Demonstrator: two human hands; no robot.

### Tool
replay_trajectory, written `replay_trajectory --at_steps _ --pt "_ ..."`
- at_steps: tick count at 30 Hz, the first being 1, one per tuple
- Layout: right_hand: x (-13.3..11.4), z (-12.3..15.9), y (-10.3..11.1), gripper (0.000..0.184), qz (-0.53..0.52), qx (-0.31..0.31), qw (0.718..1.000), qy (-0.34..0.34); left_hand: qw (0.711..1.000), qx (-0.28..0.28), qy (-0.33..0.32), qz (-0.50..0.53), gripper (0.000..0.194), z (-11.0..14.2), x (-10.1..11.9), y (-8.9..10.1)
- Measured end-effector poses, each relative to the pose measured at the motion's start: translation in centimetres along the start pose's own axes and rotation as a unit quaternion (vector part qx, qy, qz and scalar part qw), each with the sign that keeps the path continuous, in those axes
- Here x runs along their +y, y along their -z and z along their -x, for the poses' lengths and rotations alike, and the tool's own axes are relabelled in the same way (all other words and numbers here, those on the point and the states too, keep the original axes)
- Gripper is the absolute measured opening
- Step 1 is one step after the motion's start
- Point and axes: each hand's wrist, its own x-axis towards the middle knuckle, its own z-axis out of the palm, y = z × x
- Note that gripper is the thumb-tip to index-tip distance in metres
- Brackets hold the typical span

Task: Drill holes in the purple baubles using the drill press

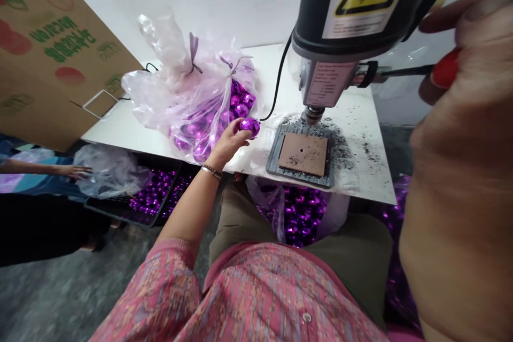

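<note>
Between the fingertips of my left hand (pixel 229 145) is a shiny purple faceted ball (pixel 249 127), held just in front of an open clear plastic bag (pixel 156 101) full of similar balls. My right hand (pixel 476 59) is raised at the right, fingers curled around the red knob (pixel 445 68) of a lever on a bench drill press (pixel 328 59). Below the drill's chuck (pixel 313 115) lies a brown square plate (pixel 303 154) with a small dark hole, set on the grey metal base (pixel 273 163). Dark shavings are scattered over and around it.
The white table (pixel 372 171) ends near my lap. A black cable (pixel 277 85) runs behind the ball. At left stand a cardboard box (pixel 56 59) and a dark crate (pixel 154 214) of purple pieces, with a co-worker's hand (pixel 76 171) nearby. Another purple-filled bag (pixel 304 214) sits between my legs.
</note>
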Motion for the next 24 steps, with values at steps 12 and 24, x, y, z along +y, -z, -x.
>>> replay_trajectory --at_steps 12,24 --pt "-0.7 -0.3 -0.4 0.034 -0.009 -0.013 0.998 0.066 0.95 -0.191 0.087 0.231 0.07 2.6 0.7 -5.0" --pt "-2.6 -0.2 0.0 0.035 0.01 -0.057 0.998 0.008 0.969 -0.171 -0.062 -0.167 0.07 0.6 3.8 -8.4"
